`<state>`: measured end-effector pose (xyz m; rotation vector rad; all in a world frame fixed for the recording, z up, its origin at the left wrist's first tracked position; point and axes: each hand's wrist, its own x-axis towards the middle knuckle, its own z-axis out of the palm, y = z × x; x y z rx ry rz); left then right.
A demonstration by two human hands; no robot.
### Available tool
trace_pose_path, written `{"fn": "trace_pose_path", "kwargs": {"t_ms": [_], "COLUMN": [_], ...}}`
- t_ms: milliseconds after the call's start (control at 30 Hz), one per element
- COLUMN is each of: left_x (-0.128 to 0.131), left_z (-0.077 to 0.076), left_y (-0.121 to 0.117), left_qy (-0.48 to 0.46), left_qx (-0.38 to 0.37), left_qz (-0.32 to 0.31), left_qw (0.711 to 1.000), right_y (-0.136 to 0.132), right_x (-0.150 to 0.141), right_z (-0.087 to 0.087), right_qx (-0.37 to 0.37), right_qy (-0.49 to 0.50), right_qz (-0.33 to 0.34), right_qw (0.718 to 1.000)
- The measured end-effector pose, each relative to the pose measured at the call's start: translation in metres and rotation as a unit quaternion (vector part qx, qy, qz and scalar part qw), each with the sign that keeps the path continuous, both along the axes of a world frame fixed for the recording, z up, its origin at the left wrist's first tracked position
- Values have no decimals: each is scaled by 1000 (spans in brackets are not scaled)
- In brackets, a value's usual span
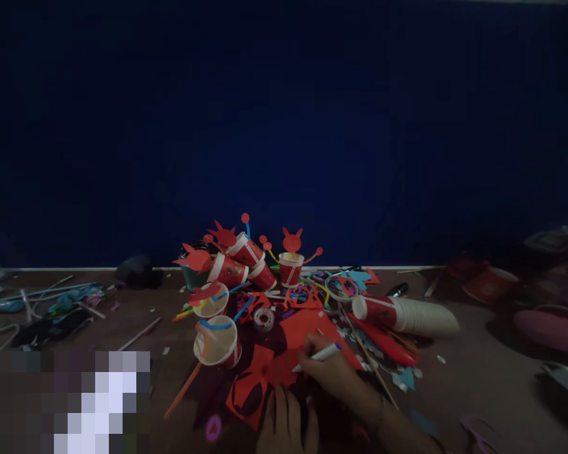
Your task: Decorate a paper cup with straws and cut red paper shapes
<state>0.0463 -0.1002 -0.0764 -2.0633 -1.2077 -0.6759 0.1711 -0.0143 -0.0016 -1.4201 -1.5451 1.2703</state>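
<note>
My right hand [329, 372] grips a white marker [326, 352] with a purple end, its tip down at the red paper [307, 331]. Close to me, my left hand [286, 422] lies with fingers stretched out, pressing on the paper's lower part in shadow. Left of it rests a red paper offcut [250, 391] with shapes cut out. A roll of clear tape [264, 320] lies behind that. Two open paper cups, a front cup [218, 343] and one behind [211, 302], stand at the left with bent straws in them.
Several decorated red cups [230, 271] lean in a pile at the back, beside an upright cup with a red paper figure [292, 268]. A stack of cups [407, 315] lies on its side at the right, near red scissors [383, 340]. Scraps and straws litter the table.
</note>
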Motion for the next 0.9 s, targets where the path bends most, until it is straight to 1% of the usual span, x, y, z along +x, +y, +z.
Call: {"fn": "trace_pose_path", "kwargs": {"t_ms": [133,233,300,433,567,700,800,900], "left_x": [0,0,0,1,0,0,1,1], "left_z": [1,2,2,1,0,1,2,4], "left_y": [1,1,1,1,0,0,0,1], "left_qy": [-1,-5,-6,0,1,-13,-25,-33], "left_qx": [13,16,13,7,0,10,20,22], "left_qz": [-2,2,6,7,8,11,13,15], "left_qw": [1000,1000,1000,1000,1000,1000,999,999], "right_y": [2,5,6,7,6,5,5,7], "right_x": [3,5,5,5,8,12,11,10], "right_z": [1,2,3,5,12,17,16,14], "right_qx": [-44,-63,-59,-37,-8,19,10,6], "right_qy": [13,68,103,133,164,153,143,133], "right_qz": [-1,-31,-59,-91,-129,-150,-173,-170], "right_qw": [999,995,991,986,978,977,974,976]}}
